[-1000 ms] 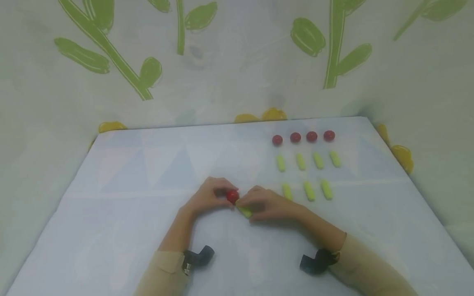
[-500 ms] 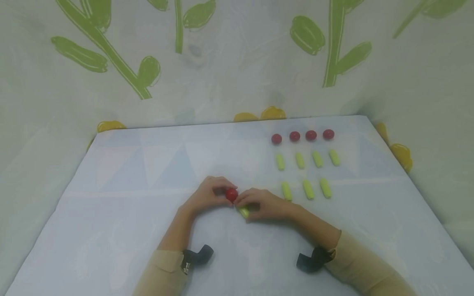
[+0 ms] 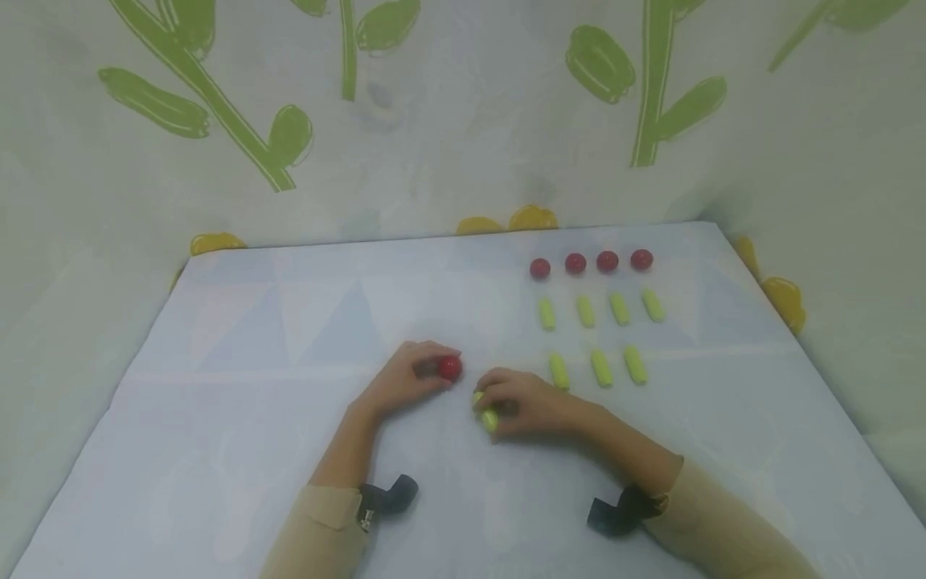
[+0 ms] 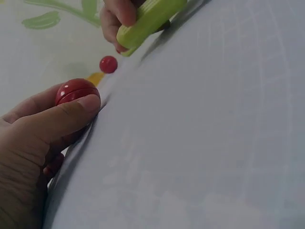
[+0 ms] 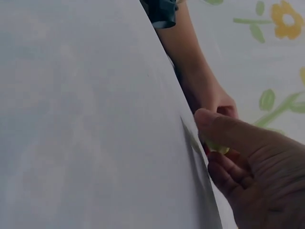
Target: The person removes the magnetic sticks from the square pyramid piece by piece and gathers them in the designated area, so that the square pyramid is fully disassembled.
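Observation:
Between thumb and fingers my left hand [image 3: 405, 378] pinches a shiny red ball [image 3: 450, 367]. In the left wrist view a seam runs around this ball [image 4: 76, 89], with the thumb pressed on its side. My right hand [image 3: 531, 404] grips a short yellow-green stick [image 3: 489, 420] just to the right and nearer the front. Fingers cover the stick's middle in the head view. The left wrist view shows the stick [image 4: 150, 21] with ridged sides; in the right wrist view the thumb hides most of it. Ball and stick are apart.
Several red balls [image 3: 608, 261] stand in a row at the table's back right. Two rows of yellow-green sticks [image 3: 586, 310] lie in front of them, the nearer row [image 3: 601, 367] close to my right hand. A pale cloth covers the table [image 3: 239, 450]; a wall [image 3: 448, 121] rises behind.
My hands have drawn apart, leaving a gap between ball and stick. The left shifted slightly back with the ball; the right moved slightly right with the stick, which shows more now.

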Motion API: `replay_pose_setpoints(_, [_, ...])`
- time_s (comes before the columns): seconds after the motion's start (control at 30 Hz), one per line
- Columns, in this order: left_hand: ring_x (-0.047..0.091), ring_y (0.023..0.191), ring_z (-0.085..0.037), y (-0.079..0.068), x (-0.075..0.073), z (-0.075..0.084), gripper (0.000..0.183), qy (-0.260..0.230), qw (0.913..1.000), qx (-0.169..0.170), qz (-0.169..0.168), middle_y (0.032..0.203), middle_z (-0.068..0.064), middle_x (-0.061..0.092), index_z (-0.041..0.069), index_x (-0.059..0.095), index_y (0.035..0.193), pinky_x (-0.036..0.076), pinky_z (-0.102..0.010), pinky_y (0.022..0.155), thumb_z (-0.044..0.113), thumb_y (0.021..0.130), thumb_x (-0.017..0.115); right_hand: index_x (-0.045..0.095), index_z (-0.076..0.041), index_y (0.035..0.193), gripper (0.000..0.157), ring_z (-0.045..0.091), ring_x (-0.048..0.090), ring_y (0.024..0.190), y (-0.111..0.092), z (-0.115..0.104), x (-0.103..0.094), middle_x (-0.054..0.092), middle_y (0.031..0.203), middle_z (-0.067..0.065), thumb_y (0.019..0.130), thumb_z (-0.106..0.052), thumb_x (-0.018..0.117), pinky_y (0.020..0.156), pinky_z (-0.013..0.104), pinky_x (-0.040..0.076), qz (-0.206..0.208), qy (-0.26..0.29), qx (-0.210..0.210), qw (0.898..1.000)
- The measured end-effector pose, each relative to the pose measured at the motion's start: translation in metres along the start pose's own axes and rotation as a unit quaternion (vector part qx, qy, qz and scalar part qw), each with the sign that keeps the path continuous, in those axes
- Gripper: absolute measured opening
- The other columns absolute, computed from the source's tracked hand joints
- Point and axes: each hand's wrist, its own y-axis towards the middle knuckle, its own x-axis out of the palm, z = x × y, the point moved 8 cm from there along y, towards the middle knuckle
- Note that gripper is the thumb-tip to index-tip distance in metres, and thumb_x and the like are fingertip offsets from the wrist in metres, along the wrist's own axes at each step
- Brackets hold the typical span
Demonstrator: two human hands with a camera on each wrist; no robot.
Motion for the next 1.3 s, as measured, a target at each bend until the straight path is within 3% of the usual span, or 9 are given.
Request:
replay_pose_setpoints(0.17, [0.059, 0.104, -0.013, 0.0, 0.001, -0.003, 0.043, -0.017, 0.999, -0.042, -0.003, 0.107, 0.003, 0.067, 0.014, 0.066, 0.115, 0.047, -0.033, 0.094, 0.01, 0.074, 0.079, 0.068, -0.02, 0.106, 0.033, 0.012, 0.054, 0.108, -0.021, 0.004, -0.017, 0.058, 0.117, -0.004, 0.075, -0.019, 0.079, 0.092, 0.027, 0.048, 0.044, -0.008, 0.004, 0.999])
replay_pose_setpoints(0.37, [0.06, 0.102, -0.018, 0.003, 0.001, -0.009, 0.041, -0.04, 0.997, -0.066, 0.001, 0.105, -0.003, 0.067, 0.009, 0.066, 0.111, 0.046, -0.037, 0.094, 0.008, 0.073, 0.079, 0.069, -0.016, 0.106, 0.035, 0.014, 0.055, 0.107, -0.051, 0.01, -0.043, 0.06, 0.116, -0.001, 0.074, -0.017, 0.081, 0.089, 0.024, 0.05, 0.092, 0.003, 0.015, 0.996])
replay_pose_setpoints(0.57, [0.056, 0.11, -0.013, 0.006, -0.003, -0.019, 0.043, -0.031, 0.99, -0.137, 0.003, 0.111, 0.006, 0.065, 0.019, 0.066, 0.114, 0.043, -0.037, 0.099, 0.017, 0.074, 0.08, 0.063, -0.011, 0.12, 0.047, 0.007, 0.057, 0.093, -0.074, 0.023, -0.06, 0.062, 0.117, -0.002, 0.077, -0.019, 0.079, 0.083, 0.021, 0.051, 0.109, 0.03, 0.066, 0.991])
replay_pose_setpoints(0.77, [0.058, 0.104, -0.011, 0.014, 0.001, -0.021, 0.037, -0.038, 0.9865, -0.157, -0.025, 0.104, 0.01, 0.066, 0.023, 0.067, 0.109, 0.044, -0.037, 0.097, 0.021, 0.074, 0.079, 0.063, -0.01, 0.12, 0.047, 0.006, 0.058, 0.091, -0.093, 0.029, -0.074, 0.064, 0.119, 0.004, 0.076, -0.016, 0.079, 0.081, 0.02, 0.051, 0.144, 0.024, 0.082, 0.986])
replay_pose_setpoints(1.07, [0.053, 0.109, -0.009, 0.045, 0.015, -0.016, 0.036, -0.05, 0.9848, -0.15, -0.073, 0.112, 0.013, 0.062, 0.029, 0.065, 0.114, 0.044, -0.036, 0.097, 0.019, 0.08, 0.074, 0.066, -0.009, 0.116, 0.045, -0.002, 0.056, 0.097, -0.127, 0.045, -0.1, 0.063, 0.12, 0.009, 0.073, -0.012, 0.08, 0.085, 0.009, 0.043, 0.209, -0.02, 0.107, 0.972])
replay_pose_setpoints(1.3, [0.052, 0.114, -0.014, 0.078, 0.016, -0.024, 0.041, -0.085, 0.9787, -0.184, -0.03, 0.12, 0.005, 0.06, 0.022, 0.061, 0.123, 0.043, -0.037, 0.1, 0.02, 0.084, 0.072, 0.064, -0.011, 0.118, 0.043, -0.012, 0.05, 0.104, -0.152, 0.063, -0.118, 0.06, 0.125, 0.006, 0.077, -0.01, 0.077, 0.089, 0.004, 0.036, 0.226, -0.009, 0.151, 0.962])
